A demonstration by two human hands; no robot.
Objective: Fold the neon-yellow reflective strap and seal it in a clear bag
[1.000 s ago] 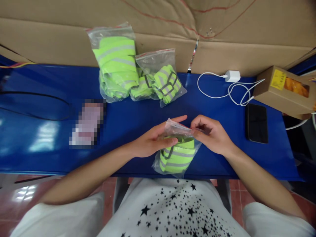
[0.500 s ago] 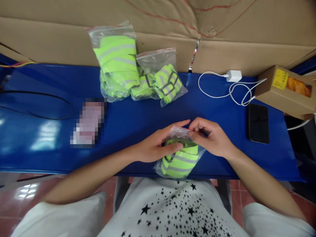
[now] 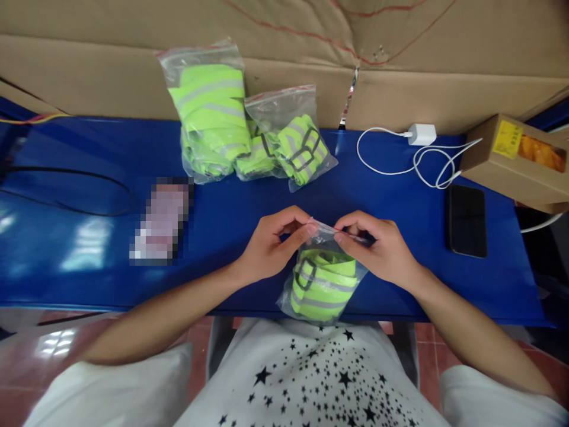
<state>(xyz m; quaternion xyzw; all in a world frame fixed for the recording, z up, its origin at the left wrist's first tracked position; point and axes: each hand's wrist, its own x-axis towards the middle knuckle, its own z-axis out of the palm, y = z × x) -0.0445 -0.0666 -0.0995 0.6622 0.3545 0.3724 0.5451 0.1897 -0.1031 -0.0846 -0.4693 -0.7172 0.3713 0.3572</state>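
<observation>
A clear zip bag lies at the table's front edge, its top edge toward the back. Inside it is a rolled neon-green reflective strap with grey stripes and a dark buckle at its left. My left hand pinches the left part of the bag's top edge between thumb and finger. Along the same edge, my right hand pinches the right part, its fingers curled. A short stretch of the bag's edge shows between the two hands.
Behind my hands stand bagged green straps, a large bag and a smaller one. To the right are a black phone, a white charger with its cable and a cardboard box. A blurred-out object lies left.
My left hand has moved from lying over the bag and strap up to the bag's top edge, where it now pinches. The buckle has come into view. My right hand stays nearly in place.
</observation>
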